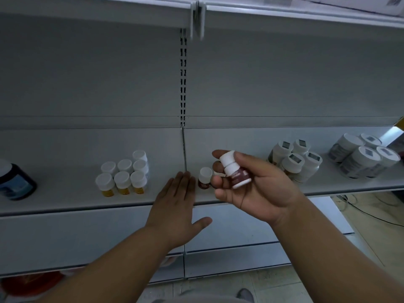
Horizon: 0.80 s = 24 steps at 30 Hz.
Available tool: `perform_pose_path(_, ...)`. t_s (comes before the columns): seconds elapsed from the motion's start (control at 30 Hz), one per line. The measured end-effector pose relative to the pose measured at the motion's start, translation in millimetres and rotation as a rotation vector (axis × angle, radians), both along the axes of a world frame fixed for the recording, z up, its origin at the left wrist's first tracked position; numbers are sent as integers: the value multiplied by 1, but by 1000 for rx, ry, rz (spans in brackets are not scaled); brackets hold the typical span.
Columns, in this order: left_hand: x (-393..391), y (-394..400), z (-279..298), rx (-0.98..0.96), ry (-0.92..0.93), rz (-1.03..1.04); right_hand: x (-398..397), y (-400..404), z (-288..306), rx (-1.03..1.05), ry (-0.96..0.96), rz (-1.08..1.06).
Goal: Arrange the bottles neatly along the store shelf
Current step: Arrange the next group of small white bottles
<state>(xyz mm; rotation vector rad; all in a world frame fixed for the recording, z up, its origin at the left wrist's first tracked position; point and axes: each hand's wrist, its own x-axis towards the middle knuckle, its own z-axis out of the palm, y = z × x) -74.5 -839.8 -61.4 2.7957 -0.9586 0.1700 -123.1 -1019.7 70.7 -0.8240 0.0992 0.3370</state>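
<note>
The right hand (251, 189) holds two small dark red bottles (235, 171) with white caps, one lying on the other, above the front part of the store shelf (65, 193); its grip is closed around them, the thumb on the upper side and the fingers curled from the left. The left hand (177, 206) is flat with the fingers straight and together, palm down, over the front edge of the shelf, and it holds nothing. Just beside its fingertips one more dark red bottle (205, 178) stands upright on the shelf. To the left a group of yellow bottles (123, 178) with white caps stands in tidy rows, and far left a dark blue jar (15, 182). To the right stand white bottles (295, 162) and then bigger white jars (363, 158), both in close groups.
</note>
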Motion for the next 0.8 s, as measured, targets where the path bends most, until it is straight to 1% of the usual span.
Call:
perform_pose_path(0.1,-1,-1,1,17,10,0,-1,0,-6,38,-25,-14)
perform_pose_path(0.2,0,-2,0,8,-15,17,0,-2,-9,128,24,42)
perform_pose_path(0.27,-1,-2,3,14,0,13,0,-5,-10,145,45,74)
perform_pose_path(0.43,0,-3,4,60,45,18,-5,-6,-8,-14,-32,74)
perform_pose_path(0.5,0,-3,3,124,58,41,-4,-5,-8,-11,-30,73)
perform_pose_path(0.57,0,-4,5,158,107,54,-2,-5,-8,8,20,68)
perform_pose_path(0.63,-1,-5,4,147,113,48,-2,-8,-9,-3,42,66)
perform_pose_path(0.73,0,-3,3,97,93,46,-4,-10,-10,-60,-20,38)
perform_pose_path(0.8,2,-3,0,107,76,45,-5,-10,-11,-55,-54,21)
